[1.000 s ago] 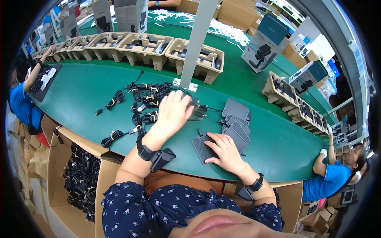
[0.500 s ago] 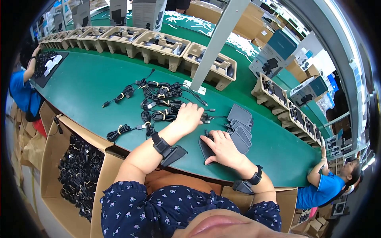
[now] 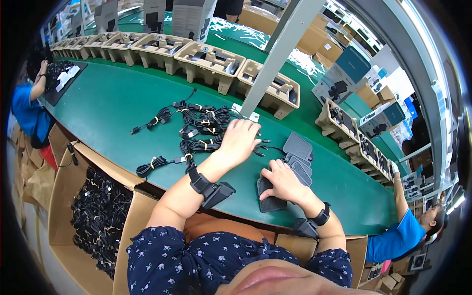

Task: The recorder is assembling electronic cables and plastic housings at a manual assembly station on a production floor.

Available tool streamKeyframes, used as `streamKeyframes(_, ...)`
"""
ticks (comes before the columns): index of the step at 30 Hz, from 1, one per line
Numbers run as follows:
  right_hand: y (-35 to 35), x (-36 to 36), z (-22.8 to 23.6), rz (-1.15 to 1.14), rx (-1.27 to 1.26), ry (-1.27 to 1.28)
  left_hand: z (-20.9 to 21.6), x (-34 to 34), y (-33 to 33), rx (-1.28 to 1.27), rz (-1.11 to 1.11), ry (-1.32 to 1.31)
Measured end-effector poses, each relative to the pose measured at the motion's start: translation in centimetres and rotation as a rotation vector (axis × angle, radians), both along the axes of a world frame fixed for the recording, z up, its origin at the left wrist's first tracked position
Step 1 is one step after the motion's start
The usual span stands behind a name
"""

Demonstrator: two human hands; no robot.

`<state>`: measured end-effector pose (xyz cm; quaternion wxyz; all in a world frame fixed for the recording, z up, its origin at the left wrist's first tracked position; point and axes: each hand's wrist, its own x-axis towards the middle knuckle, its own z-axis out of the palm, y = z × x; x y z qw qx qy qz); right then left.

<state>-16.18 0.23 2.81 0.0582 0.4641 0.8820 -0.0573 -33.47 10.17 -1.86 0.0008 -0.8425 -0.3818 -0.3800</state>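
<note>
My left hand curls over the right end of a group of black cable bundles, fingers bent around a bundle that is mostly hidden beneath them. Thin cable ends with plugs poke out past the thumb. My right hand grips a dark grey pad with rounded corners, the thumb lying on its face. Behind that hand several similar grey pads overlap in a loose row on the green table. A separate tied cable lies left of my forearm.
Beige moulded trays holding dark parts line the table's far side. A grey metal post rises behind the cables. An open carton of cables stands at lower left. People in blue work at the left and right.
My left hand has shifted slightly away from me over the cables. The pad under my right hand has turned and now shows more of its face. The right co-worker's arm has straightened towards the trays.
</note>
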Motion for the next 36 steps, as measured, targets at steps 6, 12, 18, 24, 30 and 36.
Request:
streamKeyframes(6,1.3,1.8,1.1,-0.206,0.145,0.467,0.9,0.7,-1.0,-0.541,-0.382,-0.540)
streamKeyframes(12,1.5,5.2,0.6,-0.615,0.312,1.298,1.2,1.2,-1.7,-1.030,-0.621,-0.662)
streamKeyframes(18,0.8,4.0,-0.3,-0.698,0.187,1.478,0.8,1.9,-3.5,-1.221,-0.857,-0.601)
streamKeyframes(24,0.8,3.5,-0.4,-0.705,0.074,1.436,-0.4,2.0,-2.7,-1.167,-0.699,-0.766)
streamKeyframes(30,1.0,3.4,-0.9,-0.721,0.050,1.385,-0.7,1.8,-2.3,-1.158,-0.641,-0.781)
streamKeyframes(36,1.1,3.4,-1.1,-0.752,0.022,1.393,-0.5,1.5,-2.2,-1.181,-0.651,-0.726)
